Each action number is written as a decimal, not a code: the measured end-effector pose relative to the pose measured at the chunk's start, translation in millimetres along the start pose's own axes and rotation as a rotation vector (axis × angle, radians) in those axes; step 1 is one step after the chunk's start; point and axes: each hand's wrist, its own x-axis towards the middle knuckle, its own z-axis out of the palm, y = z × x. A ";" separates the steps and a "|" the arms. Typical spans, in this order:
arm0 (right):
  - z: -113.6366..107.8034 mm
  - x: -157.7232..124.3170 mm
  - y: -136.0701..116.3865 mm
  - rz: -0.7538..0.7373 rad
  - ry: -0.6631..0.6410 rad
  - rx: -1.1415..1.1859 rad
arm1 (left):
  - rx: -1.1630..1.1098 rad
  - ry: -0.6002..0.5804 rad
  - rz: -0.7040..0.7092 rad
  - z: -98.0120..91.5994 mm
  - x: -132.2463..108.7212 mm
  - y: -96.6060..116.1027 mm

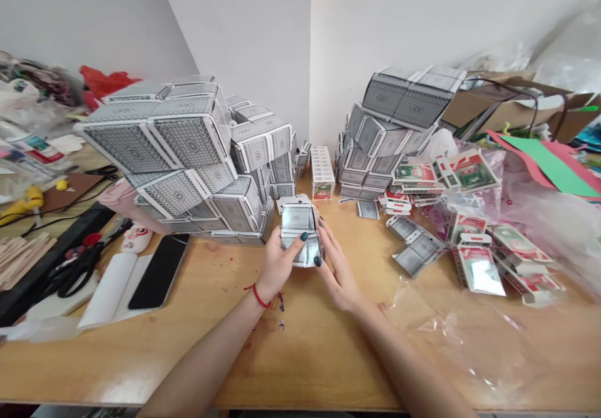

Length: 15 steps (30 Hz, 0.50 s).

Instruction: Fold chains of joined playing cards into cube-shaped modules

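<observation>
A small block of folded playing cards (299,219) with grey patterned backs is held between my two hands above the table. My left hand (280,256) grips its left side, thumb laid across the top. My right hand (337,268) closes on the right side, with fingers along the far edge and the thumb at the near corner. Just beyond the block lies a loose card (292,201), face up. To the left rises a tall stack of card blocks (183,136) with the same grey backs. A second stack (375,136) stands to the right.
A row of card packs (322,171) stands between the stacks. Red-and-green card boxes (479,265), loose folded cards (413,243) and clear plastic wrap (464,336) lie at right. A phone (159,272), scissors (84,261) and a yellow glue gun (23,205) lie at left.
</observation>
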 end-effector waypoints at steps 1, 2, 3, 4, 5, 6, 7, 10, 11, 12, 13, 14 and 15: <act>-3.4 0.3 -0.5 -0.011 -0.029 -0.010 | -0.015 -0.007 -0.018 -1.5 1.6 1.2; -6.2 0.4 -0.8 -0.020 -0.055 -0.025 | -0.028 -0.012 -0.035 -2.6 2.6 2.4; -8.4 0.2 -1.0 -0.031 -0.078 -0.045 | -0.034 -0.014 -0.046 -3.4 3.2 3.6; -10.1 -0.1 -1.1 -0.045 -0.097 -0.068 | -0.036 -0.014 -0.051 -3.9 3.4 4.8; -11.1 -0.5 -0.8 -0.062 -0.113 -0.090 | -0.036 -0.015 -0.052 -4.2 3.4 5.9; -11.8 -0.8 -0.4 -0.078 -0.124 -0.114 | -0.034 -0.019 -0.050 -4.4 3.3 6.9; -12.0 -1.0 0.2 -0.094 -0.129 -0.137 | -0.031 -0.026 -0.048 -4.5 3.2 7.8; -10.9 -0.7 2.6 -0.137 -0.119 -0.204 | -0.018 -0.048 -0.041 -5.5 3.5 8.8; -10.3 -0.5 3.3 -0.148 -0.112 -0.223 | -0.010 -0.051 -0.038 -6.0 3.8 8.5; -9.6 -0.2 3.9 -0.156 -0.104 -0.239 | 0.001 -0.050 -0.034 -6.5 4.2 8.1; -9.1 0.1 4.3 -0.162 -0.098 -0.251 | 0.012 -0.047 -0.028 -7.0 4.5 7.5; -8.6 0.3 4.7 -0.166 -0.092 -0.258 | 0.021 -0.045 -0.023 -7.5 4.8 6.7; -8.3 0.5 5.0 -0.171 -0.086 -0.262 | 0.028 -0.048 -0.023 -7.8 5.0 5.9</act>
